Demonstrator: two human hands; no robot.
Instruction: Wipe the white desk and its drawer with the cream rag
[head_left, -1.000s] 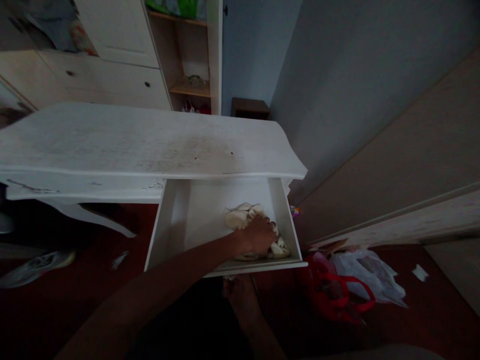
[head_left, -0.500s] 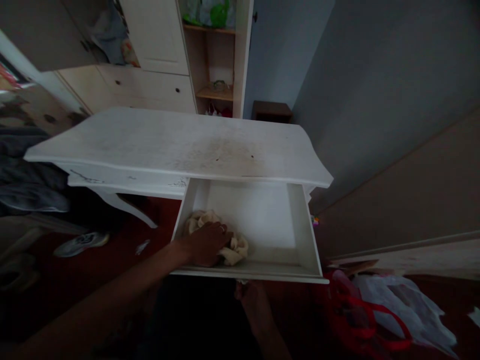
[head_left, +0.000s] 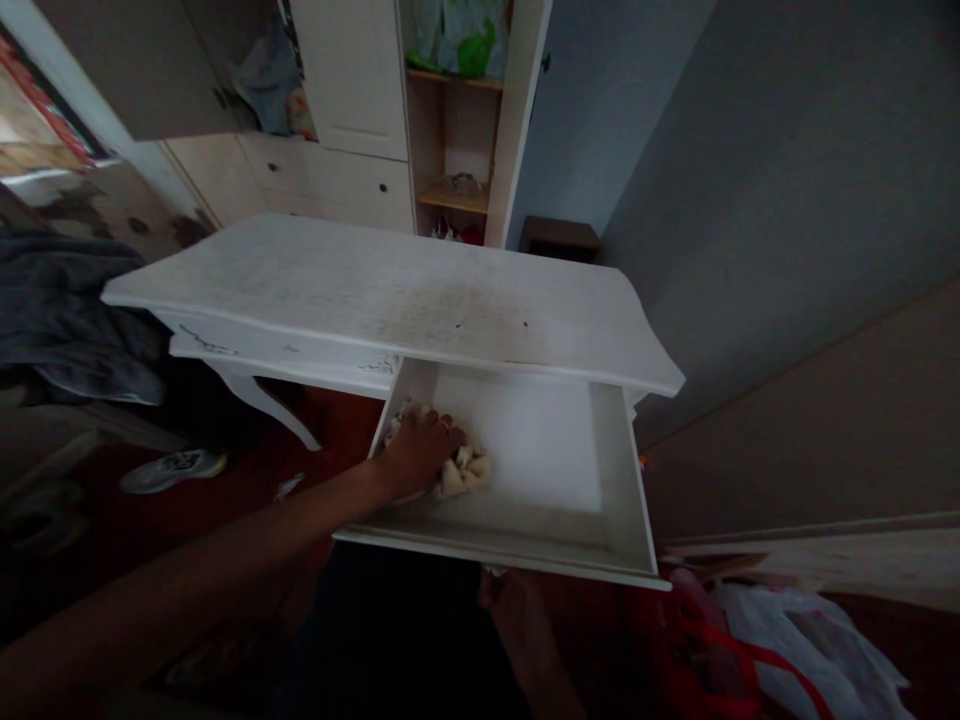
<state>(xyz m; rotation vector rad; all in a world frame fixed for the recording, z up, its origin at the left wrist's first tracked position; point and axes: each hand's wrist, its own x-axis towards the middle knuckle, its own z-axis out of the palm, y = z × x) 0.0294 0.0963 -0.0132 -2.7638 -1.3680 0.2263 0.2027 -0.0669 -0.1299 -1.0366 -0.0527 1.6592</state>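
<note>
Cream cloth [head_left: 463,472], crumpled, lies at 10 o'clock inside the open white drawer [head_left: 624,470], near its side wall. Over it the left hand [head_left: 416,450] presses, fingers curled together on the bunch. At 6 o'clock, under the drawer front, the right hand [head_left: 506,600] is too dark to tell its grip.

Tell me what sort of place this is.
Probably a home bedroom: a white desk with an open drawer holding a cloth, a wardrobe with shelves behind it, and clothes heaped at left near a shoe.
</note>
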